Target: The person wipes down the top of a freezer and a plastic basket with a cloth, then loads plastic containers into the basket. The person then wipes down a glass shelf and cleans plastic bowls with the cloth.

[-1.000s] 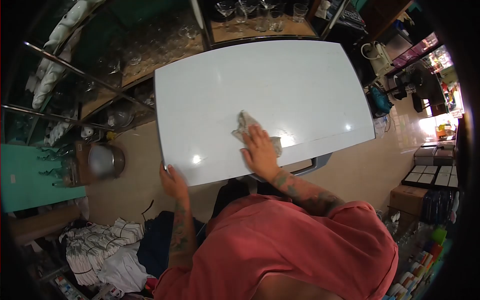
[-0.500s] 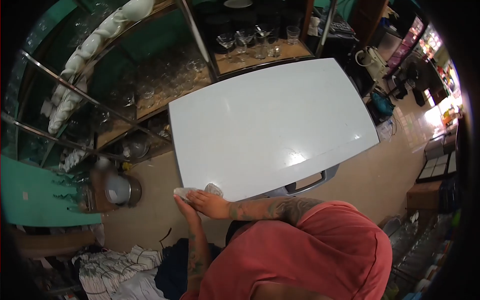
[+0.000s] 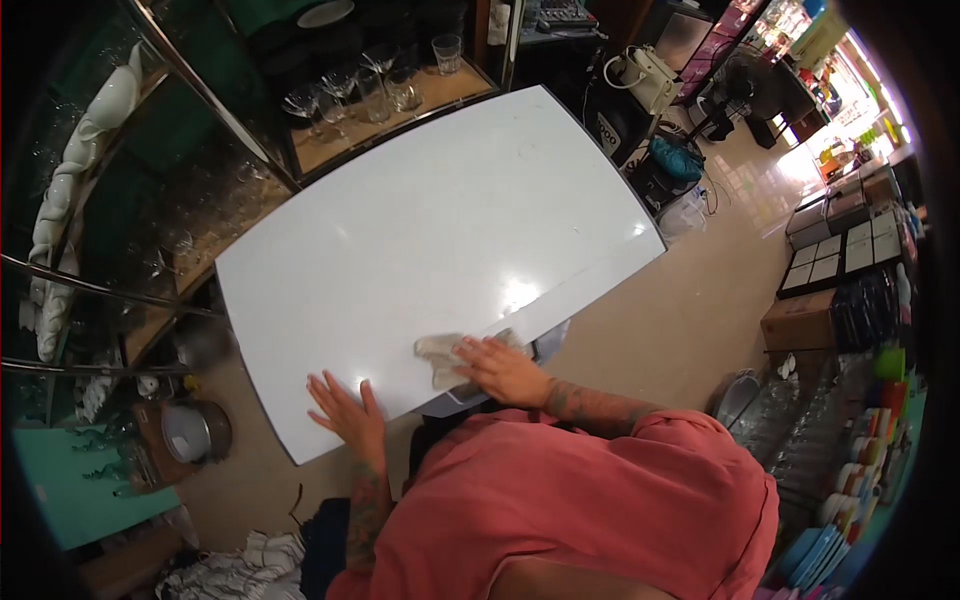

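A white table [image 3: 420,220] with a glossy top stretches out in front of me. Near its front left corner my left hand [image 3: 348,412] lies on the surface, fingers spread, holding nothing. My right hand [image 3: 505,370] presses on a pale, crumpled cloth [image 3: 437,360] near the table's front edge. The cloth sticks out on both sides of the fingers, and the part under the palm is hidden.
Shelves with stemmed glasses [image 3: 375,95] stand behind the table. White ceramic ware [image 3: 88,125] lines the left shelf. On the floor at the left is a metal pot [image 3: 195,432]. A cardboard box [image 3: 800,320] and stacked goods are at the right; a fan [image 3: 735,85] stands farther back.
My right hand has moved right along the front edge with the cloth. My left hand has come away from the cloth at the corner and now rests flat on the table. The view has shifted.
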`<control>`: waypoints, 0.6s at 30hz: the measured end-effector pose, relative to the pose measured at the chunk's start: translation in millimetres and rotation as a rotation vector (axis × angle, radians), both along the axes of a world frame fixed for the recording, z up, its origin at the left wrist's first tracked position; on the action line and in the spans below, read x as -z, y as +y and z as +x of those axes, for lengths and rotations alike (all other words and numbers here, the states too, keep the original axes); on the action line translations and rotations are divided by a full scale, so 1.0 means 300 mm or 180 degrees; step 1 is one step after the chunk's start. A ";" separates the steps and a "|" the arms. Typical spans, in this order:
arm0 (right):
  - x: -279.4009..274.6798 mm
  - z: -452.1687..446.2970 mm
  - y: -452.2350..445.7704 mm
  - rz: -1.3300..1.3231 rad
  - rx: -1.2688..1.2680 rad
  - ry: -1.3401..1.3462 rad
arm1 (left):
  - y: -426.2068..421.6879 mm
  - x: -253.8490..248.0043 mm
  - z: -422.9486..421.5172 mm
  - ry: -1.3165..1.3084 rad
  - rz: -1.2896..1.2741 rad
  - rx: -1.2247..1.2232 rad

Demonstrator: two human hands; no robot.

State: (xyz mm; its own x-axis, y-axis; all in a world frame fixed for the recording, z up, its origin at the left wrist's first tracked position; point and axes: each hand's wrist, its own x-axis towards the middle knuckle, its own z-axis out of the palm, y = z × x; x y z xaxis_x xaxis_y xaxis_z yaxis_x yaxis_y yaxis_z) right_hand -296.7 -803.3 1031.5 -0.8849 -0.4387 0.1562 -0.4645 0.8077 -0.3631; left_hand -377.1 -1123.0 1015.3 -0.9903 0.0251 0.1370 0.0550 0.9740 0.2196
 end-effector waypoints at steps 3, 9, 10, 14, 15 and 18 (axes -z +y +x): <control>0.022 0.056 0.238 -0.0177 0.0669 -0.0141 | 0.197 -0.007 0.004 -0.0087 0.0133 0.0278; 0.067 0.123 0.786 0.0179 0.1976 0.0358 | 0.393 0.004 0.004 0.0107 0.0157 0.0046; 0.086 0.137 0.878 0.0060 0.2142 0.0421 | 0.397 -0.006 0.003 0.0094 0.0152 0.0011; 0.139 0.107 1.204 -0.0137 0.2514 0.0564 | 0.382 0.006 -0.014 0.0240 0.0276 -0.0149; 0.134 0.074 1.249 -0.0380 0.2684 0.0358 | 0.384 0.010 -0.010 0.0299 0.0332 -0.0202; 0.189 -0.019 1.331 -0.0427 0.2616 0.0326 | 0.412 0.032 0.057 0.0449 0.0464 -0.0571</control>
State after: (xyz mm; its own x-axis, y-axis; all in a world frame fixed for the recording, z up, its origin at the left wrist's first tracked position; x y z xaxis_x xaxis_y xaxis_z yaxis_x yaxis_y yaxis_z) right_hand -302.5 -404.0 974.7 -0.8934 0.3678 0.2581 0.2173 0.8564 -0.4684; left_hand -360.0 -999.3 1005.7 -0.9479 -0.1792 0.2633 -0.0756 0.9297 0.3605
